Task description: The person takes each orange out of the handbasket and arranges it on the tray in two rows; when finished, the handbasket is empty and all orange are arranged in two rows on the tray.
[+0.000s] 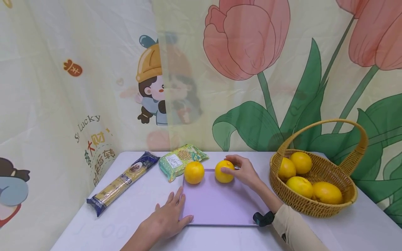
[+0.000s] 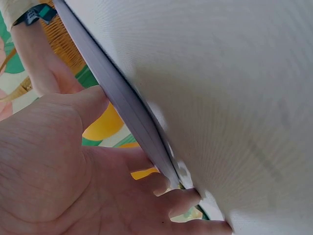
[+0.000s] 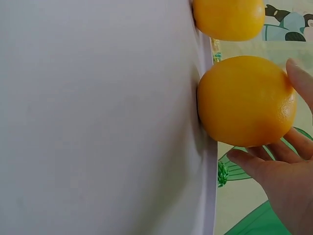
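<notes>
In the head view, my right hand (image 1: 245, 170) holds an orange (image 1: 224, 176) at the far edge of a lilac tray (image 1: 220, 205), thumb in front and fingers behind. The right wrist view shows this orange (image 3: 247, 100) low against the tray surface, with fingertips at its outer side. To its left on the tray sits a second orange (image 1: 194, 172). My left hand (image 1: 166, 216) lies at the tray's left edge with its fingers extended. Seen from the left wrist, the thumb and fingers of that hand (image 2: 93, 161) touch the tray's rim (image 2: 122, 98).
A wicker basket (image 1: 314, 207) with a tall handle stands at the right, holding several yellow-orange fruits (image 1: 327, 192). Behind the tray's left corner lies a green snack packet (image 1: 180, 160). A long blue-ended pasta packet (image 1: 124, 183) lies at the left of the white table (image 1: 103, 230).
</notes>
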{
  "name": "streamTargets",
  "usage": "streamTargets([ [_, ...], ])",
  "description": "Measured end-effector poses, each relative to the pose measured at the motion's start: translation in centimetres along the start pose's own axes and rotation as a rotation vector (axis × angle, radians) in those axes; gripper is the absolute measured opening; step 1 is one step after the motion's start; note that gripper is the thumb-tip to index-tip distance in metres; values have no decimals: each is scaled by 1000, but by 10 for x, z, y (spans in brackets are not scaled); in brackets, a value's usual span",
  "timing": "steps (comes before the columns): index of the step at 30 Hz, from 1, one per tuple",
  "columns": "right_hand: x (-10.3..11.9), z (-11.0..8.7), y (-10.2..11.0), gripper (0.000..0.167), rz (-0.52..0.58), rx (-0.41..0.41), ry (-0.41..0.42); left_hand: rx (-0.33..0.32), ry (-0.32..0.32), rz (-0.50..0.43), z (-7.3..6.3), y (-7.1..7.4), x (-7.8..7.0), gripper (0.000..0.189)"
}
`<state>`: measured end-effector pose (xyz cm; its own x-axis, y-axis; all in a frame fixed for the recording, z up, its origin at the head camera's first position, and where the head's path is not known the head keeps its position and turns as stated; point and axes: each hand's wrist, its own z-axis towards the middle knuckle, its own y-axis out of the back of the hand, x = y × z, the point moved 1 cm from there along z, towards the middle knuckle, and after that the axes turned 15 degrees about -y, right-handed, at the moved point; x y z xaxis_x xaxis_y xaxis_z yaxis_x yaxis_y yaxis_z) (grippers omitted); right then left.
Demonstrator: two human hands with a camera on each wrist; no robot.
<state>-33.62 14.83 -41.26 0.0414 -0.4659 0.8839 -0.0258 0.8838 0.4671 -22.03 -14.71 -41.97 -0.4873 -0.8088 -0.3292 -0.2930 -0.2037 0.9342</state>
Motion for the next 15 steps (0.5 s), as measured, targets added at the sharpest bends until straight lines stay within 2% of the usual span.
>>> streamTargets([
  [9, 4, -6, 6, 57, 32, -7, 12, 19, 7, -7, 2, -3, 2, 85],
  [15, 21, -20, 17, 59, 121, 10, 84, -4, 3, -2, -2, 3, -4, 83],
])
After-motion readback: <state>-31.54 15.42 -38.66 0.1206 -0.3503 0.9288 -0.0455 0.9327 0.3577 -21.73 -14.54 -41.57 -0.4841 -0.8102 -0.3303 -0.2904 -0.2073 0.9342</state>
